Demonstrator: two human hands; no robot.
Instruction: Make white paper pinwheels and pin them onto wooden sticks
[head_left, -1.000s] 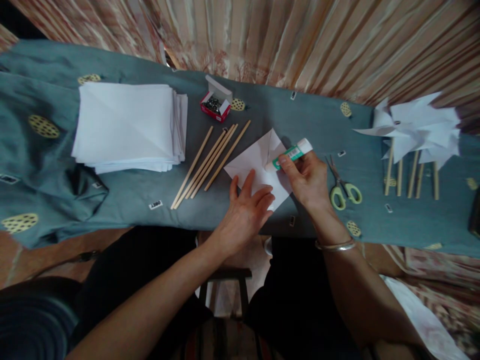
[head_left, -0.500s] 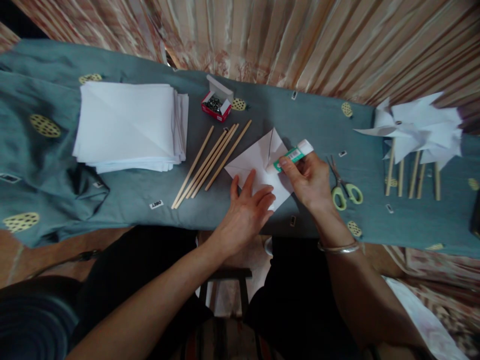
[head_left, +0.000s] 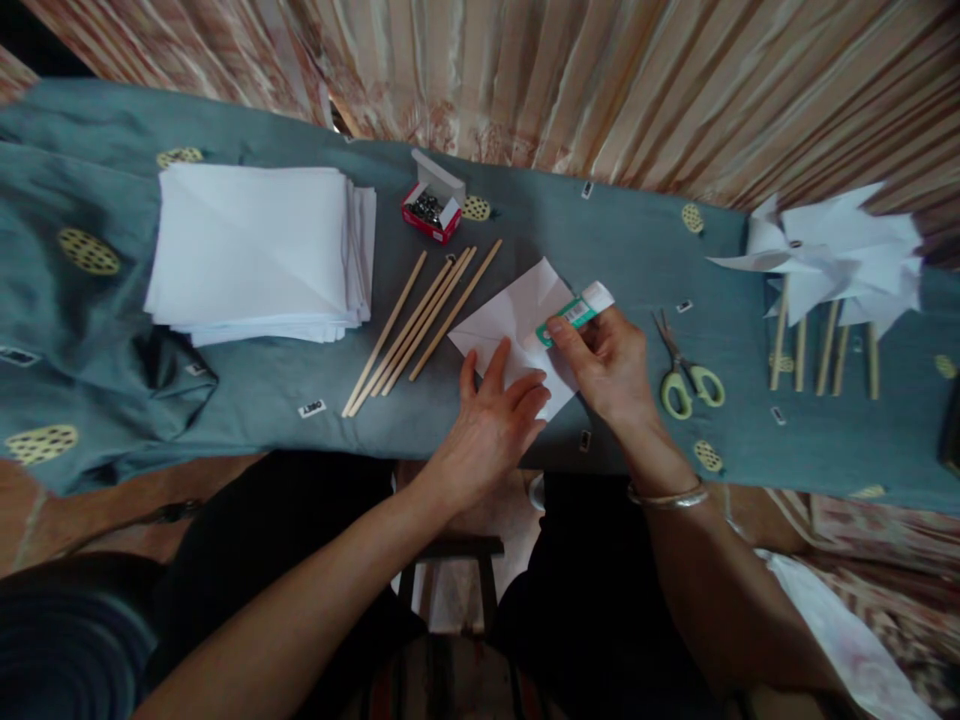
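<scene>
A white square of paper (head_left: pixel 491 322) lies turned cornerwise on the cloth in front of me. My left hand (head_left: pixel 495 420) rests on its lower left part with the fingers spread, pressing it down. In my right hand (head_left: pixel 611 365) is a green and white glue stick (head_left: pixel 576 310), gripped between thumb and fingers. The glue stick's lower left end is at the middle of the paper; I cannot tell whether it touches. My fingers cover the paper's lower part.
Several wooden sticks (head_left: pixel 420 330) lie left of the paper, beyond them a stack of white paper (head_left: pixel 251 250). A red box of metal pins (head_left: pixel 433 212) stands open behind. Green-handled scissors (head_left: pixel 688 375) and several paper pinwheels (head_left: pixel 840 255) lie right on the blue-green tablecloth (head_left: pixel 637 240).
My right hand has moved slightly left with the glue stick. The paper's upper right part, raised along a cut before, now lies flatter. My left hand has stayed in place.
</scene>
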